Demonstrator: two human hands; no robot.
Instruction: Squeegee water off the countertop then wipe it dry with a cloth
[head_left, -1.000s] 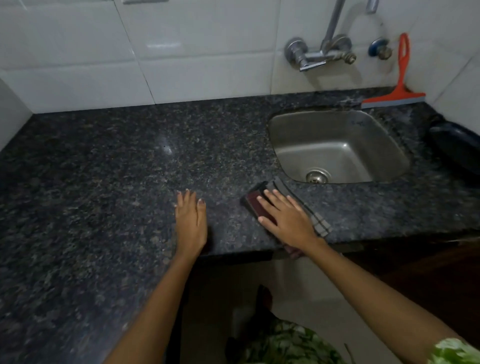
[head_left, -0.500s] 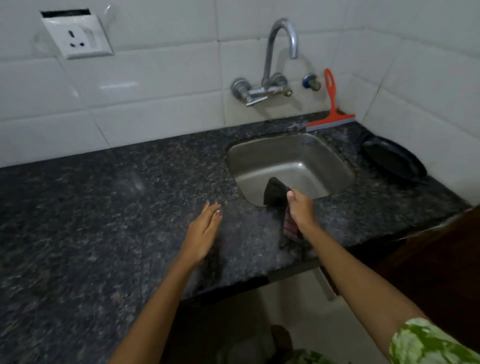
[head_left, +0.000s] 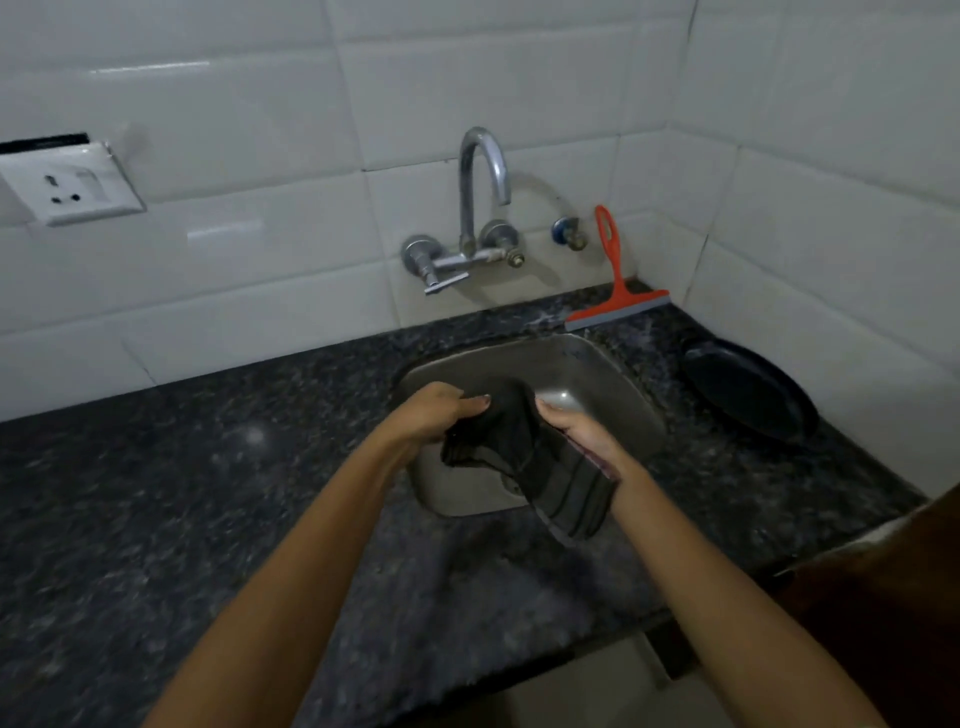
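Both hands over the sink, gripping one dark cloth between them. Left hand closed on the cloth's upper bunched end, fingers curled over it. Right hand clamped on the cloth's right side, thumb on top, fingers underneath, mostly hidden. Cloth is dark, faint stripes on the lower hanging end, a reddish edge showing by the right wrist. It hangs in the air above the steel basin, lower end drooping over the sink's front rim; cannot tell if it touches the rim.

Countertop dark speckled granite, with a small glare spot left of the sink. Red squeegee stands behind the sink at the back right corner, grey blade down on the counter, handle leaning against the white wall tiles. Not touched by either hand.

Chrome wall tap, spout curved over the sink. Small blue-capped valve on the wall between tap and squeegee handle. Black round pan flat on the counter right of the sink. White wall socket far left on the tiles.

No readable brand, label or writing on anything.
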